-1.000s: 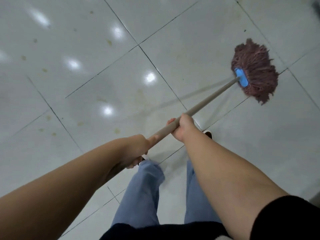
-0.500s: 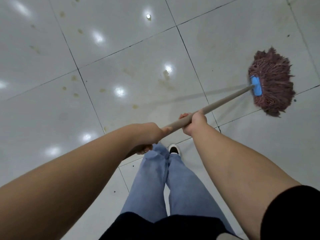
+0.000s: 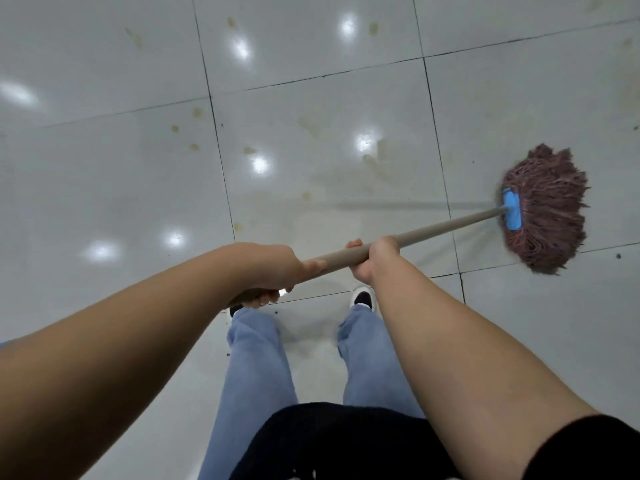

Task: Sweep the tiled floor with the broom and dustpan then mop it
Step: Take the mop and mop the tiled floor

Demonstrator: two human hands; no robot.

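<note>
1. glossy pale tiled floor [image 3: 104,168] fills the view, crossed by dark grout lines, dotted with yellowish stains [image 3: 375,164] and bright ceiling-light reflections.
2. mop [image 3: 545,209] lies at the right of the scene, its reddish-brown string head spread flat on the tiles around a blue clamp [image 3: 511,209].
3. mop handle [image 3: 446,226], beige and straight, slants from the clamp down and leftward to the person's hands.
4. right hand [image 3: 375,259] curls tightly round the handle, knuckles up, well apart from the mop head.
5. left hand [image 3: 273,268] grips the handle's near end, just left of the right hand, with its thumb lying along the shaft.
6. below the hands are light blue jeans [image 3: 256,368], the tip of a white and black shoe [image 3: 363,298] and a black top [image 3: 339,441].
</note>
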